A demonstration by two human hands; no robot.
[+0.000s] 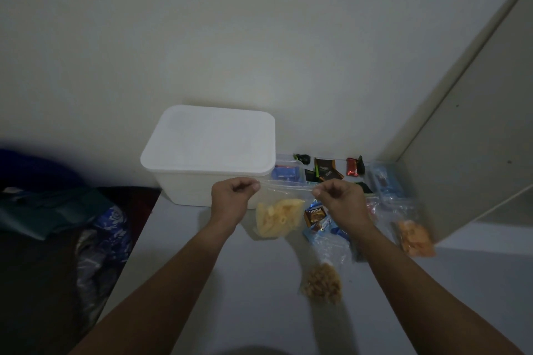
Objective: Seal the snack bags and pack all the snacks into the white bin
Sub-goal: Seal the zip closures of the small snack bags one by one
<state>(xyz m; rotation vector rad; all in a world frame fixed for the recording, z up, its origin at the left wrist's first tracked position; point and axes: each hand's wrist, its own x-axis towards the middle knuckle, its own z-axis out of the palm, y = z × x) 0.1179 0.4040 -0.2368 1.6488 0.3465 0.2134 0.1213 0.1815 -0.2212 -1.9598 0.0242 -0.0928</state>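
Both hands pinch the top edge of a clear bag of yellow snacks, held up over a pale table.

The left hand (233, 193) nips one end of the bag (278, 215) top between thumb and curled fingers; the right hand (340, 196) nips the other end, so the strip stretches between them and the yellow pieces hang below. Just beyond the left hand stands the white bin (209, 153), lid on, against a plain cream wall (230, 23). Under and beside the right hand lie a blue packet (317, 220), an orange bag (415, 238) and, nearer the body, a brown bag (321, 282). Past the right hand, small dark wrappers (327, 171) sit by the wall. The table (259, 282) is light grey. Right of the right hand rises a pale panel (476, 138); left of the left hand, off the table's edge, dark cloth (52, 210) lies heaped in dim light.
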